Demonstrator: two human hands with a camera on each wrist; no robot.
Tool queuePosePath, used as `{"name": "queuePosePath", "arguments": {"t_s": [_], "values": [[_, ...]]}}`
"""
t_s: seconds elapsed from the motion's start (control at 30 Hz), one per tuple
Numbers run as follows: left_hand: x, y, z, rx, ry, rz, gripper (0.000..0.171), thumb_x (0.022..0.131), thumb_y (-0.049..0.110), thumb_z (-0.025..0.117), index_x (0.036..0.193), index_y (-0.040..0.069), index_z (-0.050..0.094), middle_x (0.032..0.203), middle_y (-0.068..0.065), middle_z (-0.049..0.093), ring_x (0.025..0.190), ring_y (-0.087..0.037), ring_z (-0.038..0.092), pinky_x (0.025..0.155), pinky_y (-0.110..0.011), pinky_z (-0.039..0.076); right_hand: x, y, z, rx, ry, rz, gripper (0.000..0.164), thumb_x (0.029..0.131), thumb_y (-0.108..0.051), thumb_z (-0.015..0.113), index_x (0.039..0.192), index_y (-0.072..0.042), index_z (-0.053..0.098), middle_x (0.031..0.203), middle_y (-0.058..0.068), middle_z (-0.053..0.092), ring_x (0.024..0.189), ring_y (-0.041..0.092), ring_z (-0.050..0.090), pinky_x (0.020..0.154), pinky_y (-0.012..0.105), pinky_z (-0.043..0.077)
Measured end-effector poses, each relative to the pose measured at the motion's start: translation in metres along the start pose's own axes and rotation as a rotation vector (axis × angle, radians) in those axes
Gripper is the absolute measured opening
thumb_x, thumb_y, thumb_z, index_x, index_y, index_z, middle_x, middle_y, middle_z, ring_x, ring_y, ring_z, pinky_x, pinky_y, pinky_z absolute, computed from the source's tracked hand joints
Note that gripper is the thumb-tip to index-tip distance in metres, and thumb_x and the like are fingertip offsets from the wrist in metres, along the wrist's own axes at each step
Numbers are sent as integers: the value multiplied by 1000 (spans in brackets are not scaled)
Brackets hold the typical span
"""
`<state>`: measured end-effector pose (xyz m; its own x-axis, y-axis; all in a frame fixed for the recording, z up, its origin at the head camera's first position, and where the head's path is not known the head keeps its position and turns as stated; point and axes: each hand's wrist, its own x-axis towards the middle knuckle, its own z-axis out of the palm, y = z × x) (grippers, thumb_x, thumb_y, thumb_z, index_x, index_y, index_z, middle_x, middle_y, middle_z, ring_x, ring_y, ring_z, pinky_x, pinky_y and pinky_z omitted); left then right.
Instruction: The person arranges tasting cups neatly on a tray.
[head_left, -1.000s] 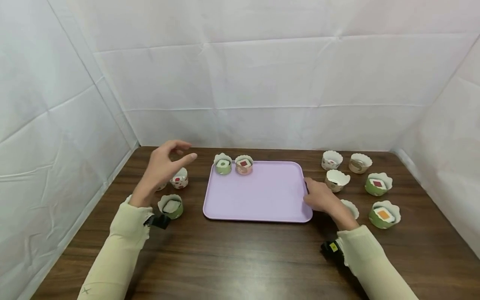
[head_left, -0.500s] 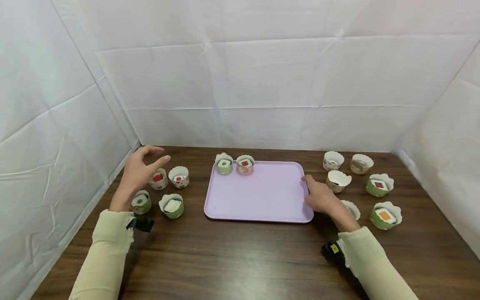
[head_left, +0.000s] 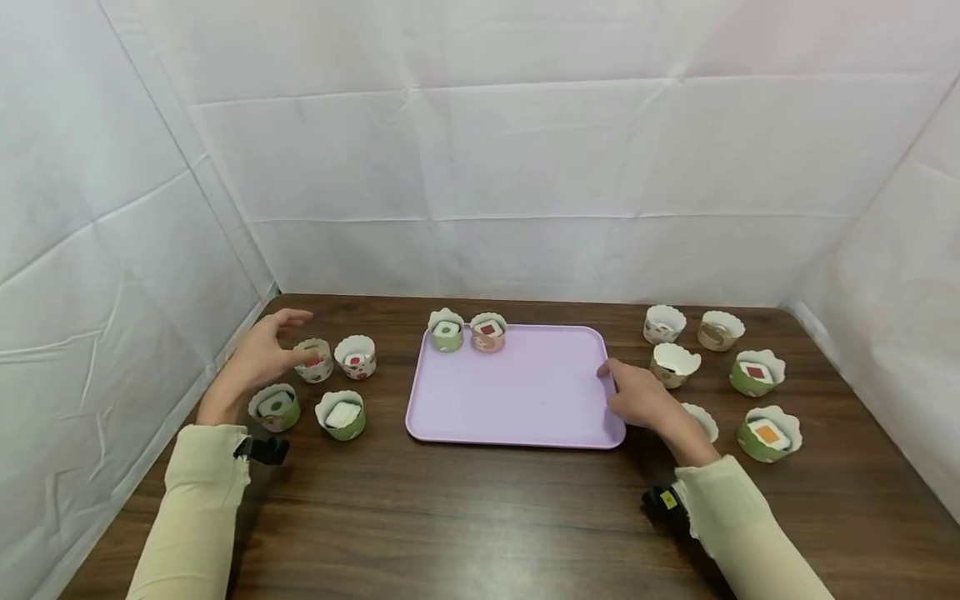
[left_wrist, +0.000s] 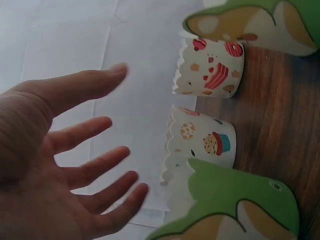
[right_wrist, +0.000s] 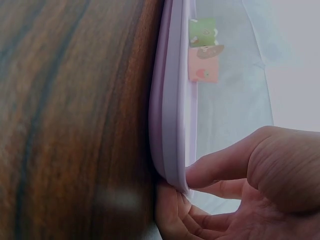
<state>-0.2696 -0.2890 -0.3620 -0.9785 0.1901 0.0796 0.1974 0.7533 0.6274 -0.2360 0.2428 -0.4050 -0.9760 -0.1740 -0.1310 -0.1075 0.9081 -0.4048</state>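
Observation:
My left hand [head_left: 253, 362] hovers behind and beside a white patterned paper baking cup [head_left: 316, 372] holding something red; in the head view its thumb overlaps this cup's rim. The left wrist view shows the fingers spread and apart from the cups, nothing held. Beside it stand a second white patterned cup [head_left: 356, 358], a green cup [head_left: 275, 408] and another green cup [head_left: 346, 417] with a white piece. My right hand [head_left: 641, 398] pinches the right rim of a lilac tray [head_left: 517, 392], thumb on top and fingers at the underside. Its thumb [right_wrist: 220, 167] presses the rim in the right wrist view.
A green cup [head_left: 446, 332] and a pink cup [head_left: 489, 335] stand at the tray's back left corner. Right of the tray are several more cups, including a green cup [head_left: 767, 435] with an orange-topped piece. White cloth [head_left: 480, 150] walls the wooden table [head_left: 420, 517].
My left hand has moved left and lower, to beside the left group of cups, uncovering the cups it hid. My right hand stays on the tray's rim.

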Motion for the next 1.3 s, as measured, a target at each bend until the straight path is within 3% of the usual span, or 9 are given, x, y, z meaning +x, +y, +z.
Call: {"name": "queuePosePath", "arguments": {"t_s": [0.13, 0.33, 0.63, 1.0, 1.3], "values": [[-1, -2, 1, 39, -72, -28, 85, 91, 28, 80, 157, 1, 35, 153, -34, 43, 138, -54, 42, 103, -69, 47, 1, 1, 2, -1, 2, -5, 49, 83, 2, 56, 131, 6, 58, 118, 25, 65, 91, 32, 56, 72, 38, 52], [0, -5, 7, 63, -102, -36, 84, 92, 27, 78, 157, -2, 33, 148, -37, 46, 134, -58, 44, 101, -70, 47, 2, 3, 3, 3, -2, -3, 49, 84, 1, 56, 132, 5, 58, 116, 24, 65, 90, 32, 56, 72, 37, 51], [8, -11, 14, 23, -113, -127, 88, 94, 28, 75, 159, -4, 25, 154, -39, 37, 139, -58, 38, 108, -71, 43, -1, 4, 3, 11, -9, 12, 51, 83, 2, 55, 133, 5, 57, 119, 25, 65, 92, 33, 57, 73, 37, 51], [10, -11, 19, 15, -133, -161, 85, 96, 27, 73, 158, -7, 26, 157, -40, 31, 142, -59, 33, 112, -71, 40, -2, 1, -3, 5, 5, -3, 50, 81, 3, 56, 132, 6, 58, 115, 26, 65, 90, 34, 56, 72, 38, 52], [11, -17, 22, 43, -130, -159, 80, 95, 26, 73, 155, -7, 32, 156, -39, 34, 142, -60, 32, 112, -72, 39, 0, 1, -1, 10, -14, 16, 51, 83, 3, 55, 134, 6, 57, 124, 28, 64, 92, 34, 56, 72, 36, 51]]}}
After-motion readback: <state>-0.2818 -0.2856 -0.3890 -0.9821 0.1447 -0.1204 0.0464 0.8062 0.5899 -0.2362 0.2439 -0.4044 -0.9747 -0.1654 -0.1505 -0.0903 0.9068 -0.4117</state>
